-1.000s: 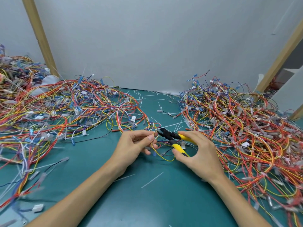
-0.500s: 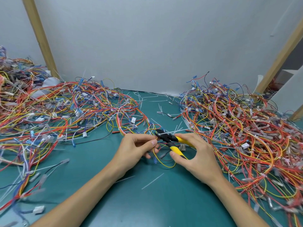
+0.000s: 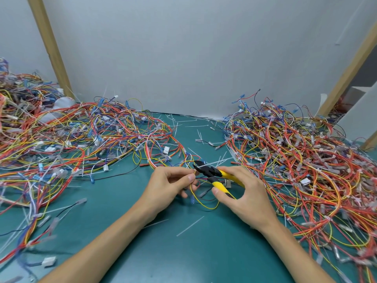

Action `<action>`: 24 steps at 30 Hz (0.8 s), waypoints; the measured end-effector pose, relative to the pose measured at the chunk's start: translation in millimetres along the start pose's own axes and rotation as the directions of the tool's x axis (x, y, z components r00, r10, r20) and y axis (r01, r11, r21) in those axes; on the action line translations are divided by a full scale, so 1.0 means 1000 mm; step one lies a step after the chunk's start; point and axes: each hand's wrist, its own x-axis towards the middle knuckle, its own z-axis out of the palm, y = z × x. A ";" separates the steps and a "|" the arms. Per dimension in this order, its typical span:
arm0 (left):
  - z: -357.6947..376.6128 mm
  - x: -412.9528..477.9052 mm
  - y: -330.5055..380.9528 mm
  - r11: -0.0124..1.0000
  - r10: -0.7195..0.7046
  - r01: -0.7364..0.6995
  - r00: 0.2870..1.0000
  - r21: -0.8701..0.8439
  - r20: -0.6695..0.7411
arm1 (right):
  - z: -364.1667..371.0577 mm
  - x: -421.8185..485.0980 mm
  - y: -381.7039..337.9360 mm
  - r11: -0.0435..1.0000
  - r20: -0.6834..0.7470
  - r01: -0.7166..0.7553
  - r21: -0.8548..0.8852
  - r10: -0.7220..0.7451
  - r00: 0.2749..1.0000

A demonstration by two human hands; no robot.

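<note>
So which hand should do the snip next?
Probably the right hand: it holds the yellow cutters, whose black tip sits right at the wires that the left hand pinches.

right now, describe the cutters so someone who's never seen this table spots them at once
Look at the open strip of green table between the left wire heap and the right wire heap, where both hands meet. The cutters sit in the right hand, nose towards the left hand. They are the only tool there: black head, thick yellow handles, rigid among thin loose wires.
</note>
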 end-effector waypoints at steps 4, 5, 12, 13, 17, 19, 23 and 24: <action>0.000 0.000 0.000 1.000 0.004 -0.004 1.000 0.010 0.008 | -0.001 0.000 0.001 1.000 0.001 0.005 -0.012 -0.005 1.000; 0.000 0.000 0.001 1.000 0.004 -0.004 1.000 0.007 0.008 | -0.001 0.001 0.001 1.000 0.002 0.008 -0.016 -0.008 1.000; 0.000 -0.001 0.001 0.999 0.019 -0.020 1.000 0.031 0.014 | -0.003 0.003 0.002 0.996 0.054 0.038 -0.080 -0.033 0.998; 0.001 -0.001 0.001 0.999 0.020 -0.021 1.000 0.033 0.014 | -0.003 0.003 0.002 0.995 0.061 0.050 -0.091 -0.044 0.997; 0.002 -0.001 0.001 1.000 0.013 -0.013 1.000 0.020 0.001 | -0.003 0.005 0.002 0.987 0.090 0.078 -0.139 -0.066 0.994; 0.002 -0.001 0.001 1.000 0.009 -0.009 1.000 0.017 0.000 | -0.003 0.005 0.002 0.985 0.098 0.076 -0.155 -0.061 0.993; 0.002 -0.001 0.001 1.000 -0.011 0.011 1.000 -0.021 -0.011 | 0.000 0.001 0.000 0.982 0.088 0.057 -0.180 -0.041 0.995; 0.002 -0.002 0.001 1.000 -0.013 0.013 1.000 -0.028 -0.013 | 0.001 0.001 -0.001 0.983 0.077 0.050 -0.175 -0.037 0.996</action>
